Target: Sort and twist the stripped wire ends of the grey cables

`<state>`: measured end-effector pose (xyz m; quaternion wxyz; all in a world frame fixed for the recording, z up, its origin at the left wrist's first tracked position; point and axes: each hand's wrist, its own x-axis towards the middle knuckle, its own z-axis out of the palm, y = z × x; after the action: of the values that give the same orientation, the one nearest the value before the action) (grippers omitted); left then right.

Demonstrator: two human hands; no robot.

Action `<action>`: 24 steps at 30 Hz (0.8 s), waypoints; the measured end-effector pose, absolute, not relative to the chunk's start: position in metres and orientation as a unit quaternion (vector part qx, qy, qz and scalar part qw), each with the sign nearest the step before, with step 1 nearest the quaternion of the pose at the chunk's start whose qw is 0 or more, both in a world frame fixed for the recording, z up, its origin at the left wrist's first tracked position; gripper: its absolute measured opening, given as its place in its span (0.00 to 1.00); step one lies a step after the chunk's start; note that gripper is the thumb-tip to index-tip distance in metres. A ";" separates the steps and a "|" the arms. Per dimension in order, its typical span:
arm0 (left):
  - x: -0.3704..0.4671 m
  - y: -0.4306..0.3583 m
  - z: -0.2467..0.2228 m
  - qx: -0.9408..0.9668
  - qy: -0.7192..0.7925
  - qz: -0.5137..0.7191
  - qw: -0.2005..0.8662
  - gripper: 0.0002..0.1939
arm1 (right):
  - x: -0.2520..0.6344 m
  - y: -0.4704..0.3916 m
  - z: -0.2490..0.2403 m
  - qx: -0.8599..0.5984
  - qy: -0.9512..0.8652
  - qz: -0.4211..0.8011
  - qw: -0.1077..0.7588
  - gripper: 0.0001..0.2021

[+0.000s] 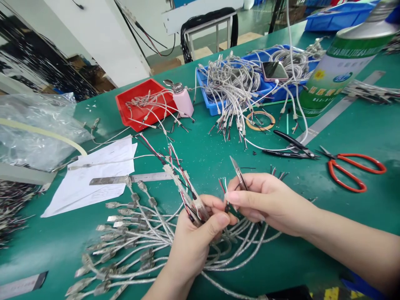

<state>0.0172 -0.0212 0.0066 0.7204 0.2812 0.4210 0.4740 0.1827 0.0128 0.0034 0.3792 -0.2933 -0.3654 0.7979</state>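
My left hand [200,237] is closed around a bundle of USB cables, whose split ends [184,183] with red, black and white wires point up and left. Its thumb and fingers also pinch one cable end [227,205], where thin coloured wires fan out. My right hand [265,202] is closed on pointed metal tweezers [238,171], tips upward; its thumb and finger touch those same wires. Below my hands, clear-sheathed cables [246,246] loop over the green table. Their USB plugs [117,221] lie spread to the left.
Black-handled nippers [289,148] and red-handled scissors [353,166] lie at right. Behind are a red tray [125,108], a pink bottle [183,102], blue trays [212,108] of cables, a phone [275,71] and a large can [334,71]. A steel ruler [109,180] rests on paper [84,196].
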 end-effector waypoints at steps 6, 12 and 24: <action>0.016 -0.018 0.003 0.271 0.411 0.478 0.727 0.11 | 0.184 0.016 0.003 -0.349 -0.381 0.740 0.431 0.15; 0.020 -0.020 0.007 0.249 0.441 0.510 0.695 0.10 | 0.193 0.020 0.007 -0.356 -0.481 0.710 0.371 0.16; 0.016 -0.020 0.008 0.253 0.461 0.501 0.687 0.12 | 0.216 0.027 0.022 -0.415 -0.762 0.338 0.365 0.10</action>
<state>0.0159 -0.0203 0.0081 0.6871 0.2533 0.4611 0.5011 0.2165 0.0268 0.0222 0.3653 -0.4151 -0.7617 0.3376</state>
